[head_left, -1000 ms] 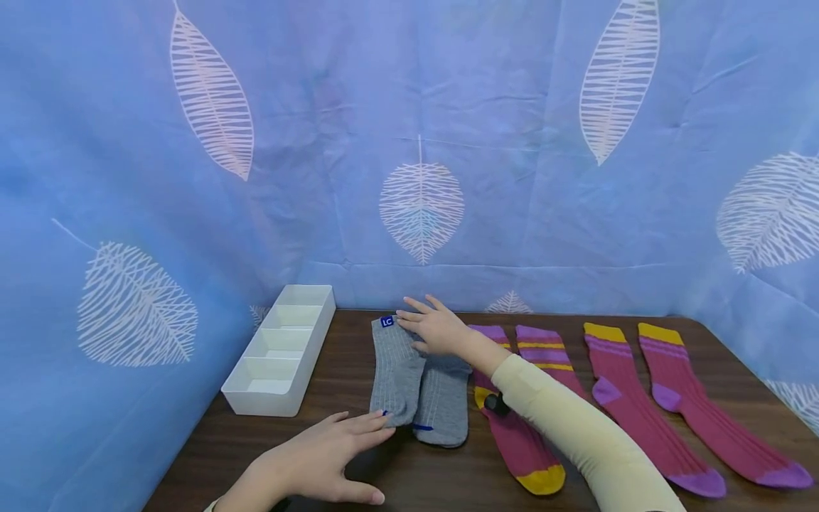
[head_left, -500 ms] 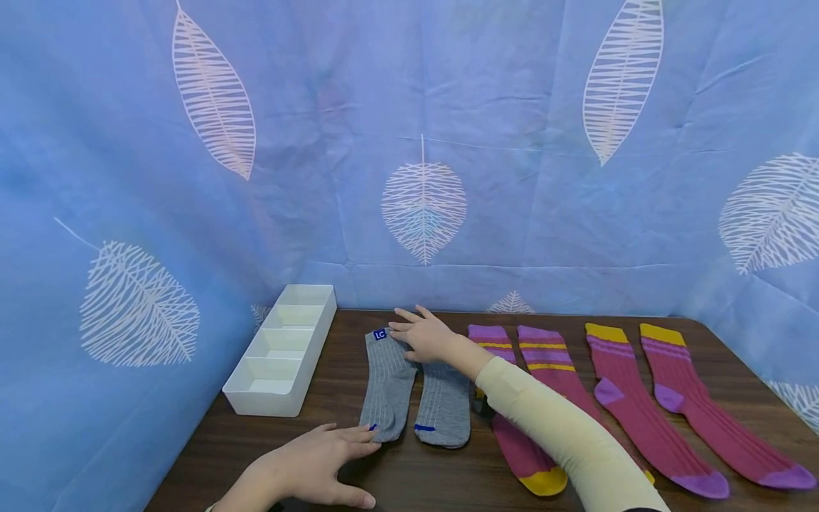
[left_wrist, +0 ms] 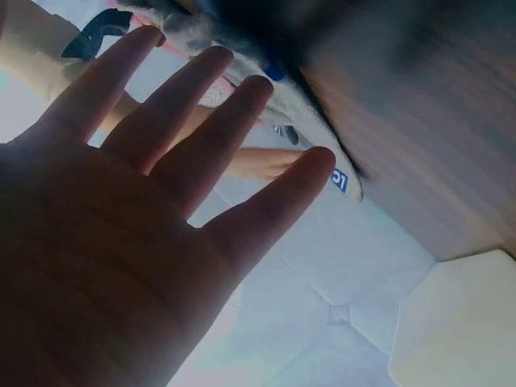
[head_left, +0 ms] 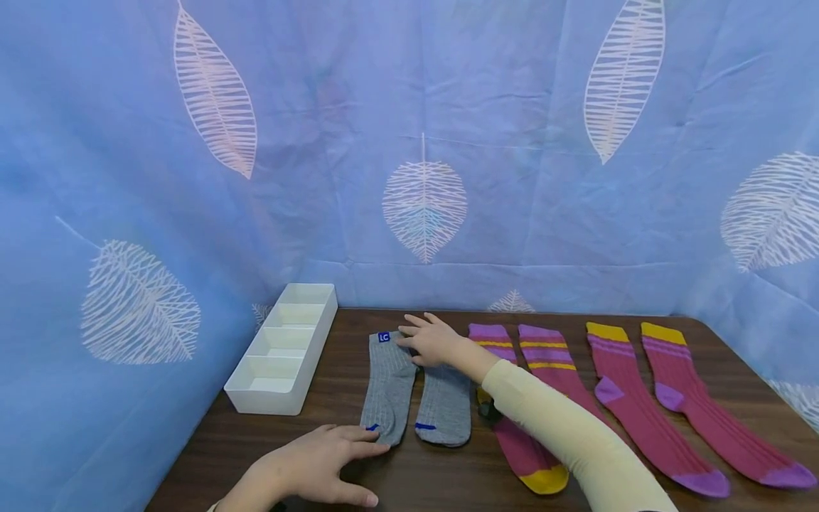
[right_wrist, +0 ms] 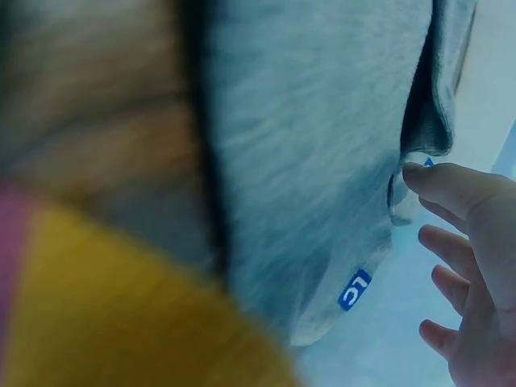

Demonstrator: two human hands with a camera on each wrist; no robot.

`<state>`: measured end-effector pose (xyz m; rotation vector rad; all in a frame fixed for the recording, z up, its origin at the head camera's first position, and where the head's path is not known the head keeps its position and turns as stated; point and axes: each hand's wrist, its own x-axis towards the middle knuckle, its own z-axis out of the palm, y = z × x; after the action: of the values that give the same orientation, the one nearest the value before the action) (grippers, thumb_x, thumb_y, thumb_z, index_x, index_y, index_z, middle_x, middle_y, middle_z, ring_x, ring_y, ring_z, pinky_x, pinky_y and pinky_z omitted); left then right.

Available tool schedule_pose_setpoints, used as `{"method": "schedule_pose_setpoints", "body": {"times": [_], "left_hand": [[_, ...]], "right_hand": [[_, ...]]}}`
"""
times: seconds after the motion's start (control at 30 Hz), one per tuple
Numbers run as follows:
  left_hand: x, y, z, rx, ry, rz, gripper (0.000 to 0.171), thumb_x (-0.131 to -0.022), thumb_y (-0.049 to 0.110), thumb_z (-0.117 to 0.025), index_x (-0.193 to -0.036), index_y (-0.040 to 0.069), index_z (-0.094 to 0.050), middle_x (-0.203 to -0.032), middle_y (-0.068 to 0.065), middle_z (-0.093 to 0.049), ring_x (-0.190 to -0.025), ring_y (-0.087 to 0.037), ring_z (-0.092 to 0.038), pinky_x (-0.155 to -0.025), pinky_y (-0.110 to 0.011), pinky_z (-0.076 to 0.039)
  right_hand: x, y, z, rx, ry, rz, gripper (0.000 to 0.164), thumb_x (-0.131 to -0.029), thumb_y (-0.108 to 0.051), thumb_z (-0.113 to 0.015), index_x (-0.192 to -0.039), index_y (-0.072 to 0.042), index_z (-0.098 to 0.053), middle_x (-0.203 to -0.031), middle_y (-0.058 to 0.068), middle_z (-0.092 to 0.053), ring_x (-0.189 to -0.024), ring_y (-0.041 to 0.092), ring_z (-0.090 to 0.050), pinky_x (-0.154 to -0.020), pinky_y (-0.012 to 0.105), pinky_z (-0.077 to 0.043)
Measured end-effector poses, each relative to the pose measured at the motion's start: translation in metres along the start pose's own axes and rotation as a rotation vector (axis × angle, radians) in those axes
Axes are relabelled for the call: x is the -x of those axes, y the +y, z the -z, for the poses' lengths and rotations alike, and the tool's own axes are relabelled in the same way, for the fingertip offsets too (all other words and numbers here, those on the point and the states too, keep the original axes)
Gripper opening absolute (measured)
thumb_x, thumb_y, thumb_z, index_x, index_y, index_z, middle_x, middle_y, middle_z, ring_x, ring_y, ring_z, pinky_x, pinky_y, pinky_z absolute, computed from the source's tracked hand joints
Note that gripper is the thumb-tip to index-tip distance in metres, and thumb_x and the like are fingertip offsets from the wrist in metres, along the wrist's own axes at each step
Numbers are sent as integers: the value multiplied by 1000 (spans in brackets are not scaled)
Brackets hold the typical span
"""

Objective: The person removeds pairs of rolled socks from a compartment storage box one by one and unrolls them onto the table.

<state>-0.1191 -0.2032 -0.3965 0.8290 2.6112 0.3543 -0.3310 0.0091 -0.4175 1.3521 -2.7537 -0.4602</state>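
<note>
Two grey ankle socks lie side by side on the dark wooden table. The left sock (head_left: 388, 387) bears a blue LC tag (head_left: 384, 337) at its cuff and has its toe towards me. My left hand (head_left: 320, 462) has its fingertips at that toe; in the left wrist view its fingers (left_wrist: 214, 177) are straight and spread. My right hand (head_left: 438, 343) is over the cuffs, fingers spread, with fingertips at the left sock's cuff. It covers the upper part of the right sock (head_left: 444, 409). In the right wrist view, the thumb (right_wrist: 451, 185) is beside grey fabric.
A white tray with several compartments (head_left: 301, 370) stands at the back left. Right of the grey socks lie a striped maroon pair (head_left: 521, 441), partly behind my right sleeve (head_left: 569, 434), and another maroon pair with yellow cuffs (head_left: 640, 398). A blue leaf-print curtain (head_left: 333, 178) hangs behind.
The left grey sock has shifted towards me and slightly left, leaving a gap beside the right sock. My right hand moved slightly nearer. The left hand stays around the toe.
</note>
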Motion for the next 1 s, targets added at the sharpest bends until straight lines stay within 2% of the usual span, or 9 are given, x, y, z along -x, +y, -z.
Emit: {"method": "schedule_pose_setpoints", "body": {"times": [0.27,0.4,0.6,0.73,0.87,1.0], "left_hand": [[1,-2,4,-32,66,53,65,-86,68,-55,-143,37,-48,-147,1,-51,-138,-30,-45,-103,-65,-37],[-2,-1,8,-61,116,80,67,-85,69,-56,-141,33,-51,-144,-2,-54,-138,-32,-44,-105,-66,-35],[-12,3,20,-102,208,79,69,-85,66,-59,-141,26,-53,-144,-6,-54,-139,-33,-43,-105,-68,-33],[-20,4,29,-117,293,84,68,-86,62,-60,-142,24,-51,-147,-8,-51,-140,-34,-41,-107,-68,-31],[-29,3,37,-117,384,101,67,-87,58,-63,-142,23,-51,-149,-9,-48,-142,-36,-38,-108,-68,-29],[-39,-2,43,-126,472,158,68,-86,58,-63,-144,24,-49,-152,-9,-44,-144,-35,-34,-110,-68,-27]], "right_hand": [[34,7,-3,47,60,44,50,-93,-40,-64,-141,-28,-53,-151,1,-45,-147,24,-31,-115,51,-31],[53,14,-5,74,101,65,51,-91,-40,-66,-139,-25,-55,-149,4,-49,-145,27,-35,-114,52,-34],[85,26,-10,61,145,74,51,-89,-38,-69,-135,-20,-59,-145,8,-53,-141,30,-40,-111,53,-36],[106,33,-10,12,171,50,49,-89,-35,-70,-133,-18,-61,-142,10,-55,-140,32,-42,-110,54,-37],[126,39,-8,-88,187,4,48,-89,-32,-70,-133,-16,-61,-142,12,-55,-139,35,-42,-108,59,-36],[144,47,-4,-170,234,-59,50,-88,-31,-70,-134,-15,-59,-142,15,-55,-138,39,-41,-107,62,-36]]}}
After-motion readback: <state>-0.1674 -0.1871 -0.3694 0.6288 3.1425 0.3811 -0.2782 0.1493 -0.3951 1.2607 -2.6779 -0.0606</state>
